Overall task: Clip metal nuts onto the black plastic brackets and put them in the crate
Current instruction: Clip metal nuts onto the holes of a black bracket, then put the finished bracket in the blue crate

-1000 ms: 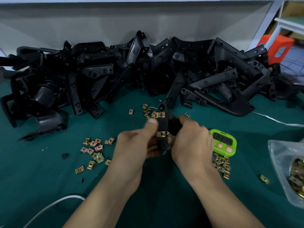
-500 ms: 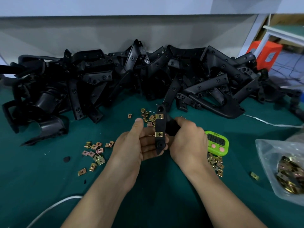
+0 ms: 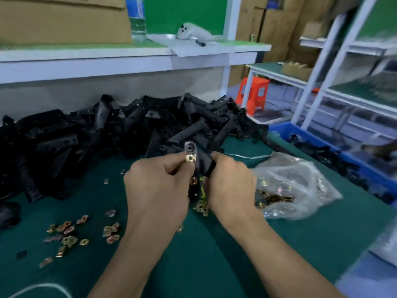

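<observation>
Black plastic bracket [image 3: 201, 163] is held upright at frame centre above the green surface [image 3: 204, 261], pinched near its metal nut [image 3: 190, 158] by the left grip [image 3: 159, 186] and clasped by the right grip [image 3: 229, 183].

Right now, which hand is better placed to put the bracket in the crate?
Likely the right hand: it grips the bracket, and the blue crate lies on that side; the left hand is farther.

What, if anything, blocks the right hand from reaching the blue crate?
Probably yes, it can reach. The crate sits to the right of the right hand; only a low bag of nuts lies between, which the hand, gripping a bracket, could likely pass over.
</observation>
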`<action>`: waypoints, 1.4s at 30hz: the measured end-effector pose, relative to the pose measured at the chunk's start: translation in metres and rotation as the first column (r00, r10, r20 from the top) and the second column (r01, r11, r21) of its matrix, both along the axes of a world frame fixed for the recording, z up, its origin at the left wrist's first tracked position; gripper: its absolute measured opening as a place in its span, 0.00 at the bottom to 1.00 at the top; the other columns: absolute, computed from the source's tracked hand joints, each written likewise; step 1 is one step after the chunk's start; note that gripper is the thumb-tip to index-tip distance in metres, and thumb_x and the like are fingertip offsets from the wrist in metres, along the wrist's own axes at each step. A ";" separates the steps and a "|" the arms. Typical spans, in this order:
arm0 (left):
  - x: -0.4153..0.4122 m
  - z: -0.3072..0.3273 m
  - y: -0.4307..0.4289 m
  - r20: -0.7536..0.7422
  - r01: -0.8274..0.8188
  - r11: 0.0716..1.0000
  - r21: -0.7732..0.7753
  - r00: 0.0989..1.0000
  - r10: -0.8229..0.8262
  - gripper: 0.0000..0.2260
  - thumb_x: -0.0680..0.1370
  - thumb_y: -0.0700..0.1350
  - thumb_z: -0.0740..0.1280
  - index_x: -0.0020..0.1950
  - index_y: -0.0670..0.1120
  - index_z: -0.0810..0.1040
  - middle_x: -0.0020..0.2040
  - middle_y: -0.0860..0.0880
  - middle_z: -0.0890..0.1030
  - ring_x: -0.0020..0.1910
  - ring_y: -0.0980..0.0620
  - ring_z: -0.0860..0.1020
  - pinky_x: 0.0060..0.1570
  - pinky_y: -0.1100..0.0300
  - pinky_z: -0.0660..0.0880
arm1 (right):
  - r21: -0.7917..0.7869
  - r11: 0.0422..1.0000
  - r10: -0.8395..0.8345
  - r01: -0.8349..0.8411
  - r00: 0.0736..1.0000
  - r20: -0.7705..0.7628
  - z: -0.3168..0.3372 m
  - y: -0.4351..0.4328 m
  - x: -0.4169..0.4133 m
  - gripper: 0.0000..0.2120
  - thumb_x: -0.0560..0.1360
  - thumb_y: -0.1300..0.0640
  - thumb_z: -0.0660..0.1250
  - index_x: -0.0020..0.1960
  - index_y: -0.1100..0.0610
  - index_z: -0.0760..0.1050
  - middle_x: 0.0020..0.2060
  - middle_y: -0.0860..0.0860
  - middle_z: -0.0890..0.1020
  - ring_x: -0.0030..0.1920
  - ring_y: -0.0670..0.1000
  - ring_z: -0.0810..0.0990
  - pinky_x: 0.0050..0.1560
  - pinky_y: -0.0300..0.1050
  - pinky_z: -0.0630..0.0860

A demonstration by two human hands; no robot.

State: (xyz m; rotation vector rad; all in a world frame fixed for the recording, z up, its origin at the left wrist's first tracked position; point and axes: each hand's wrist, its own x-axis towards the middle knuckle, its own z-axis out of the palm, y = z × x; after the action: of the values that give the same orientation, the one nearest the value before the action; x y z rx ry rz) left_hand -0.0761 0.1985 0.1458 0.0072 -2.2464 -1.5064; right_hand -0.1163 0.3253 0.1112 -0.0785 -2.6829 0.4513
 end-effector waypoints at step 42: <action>-0.211 -0.017 0.076 0.434 0.007 0.904 0.428 0.875 -0.212 0.18 0.79 0.39 0.67 0.69 0.40 0.77 0.66 0.41 0.80 0.62 0.44 0.80 0.52 0.55 0.80 | -0.340 0.937 0.162 -0.074 0.958 0.238 0.027 0.130 -0.155 0.13 0.74 0.57 0.68 0.56 0.60 0.81 0.51 0.57 0.84 0.52 0.60 0.81 0.53 0.53 0.81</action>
State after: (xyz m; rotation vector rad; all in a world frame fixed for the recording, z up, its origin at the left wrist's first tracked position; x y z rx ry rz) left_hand -0.2875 0.2743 0.1287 0.4257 -2.2459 -2.2249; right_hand -0.2714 0.4555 0.1384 -0.0762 -2.8515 0.9897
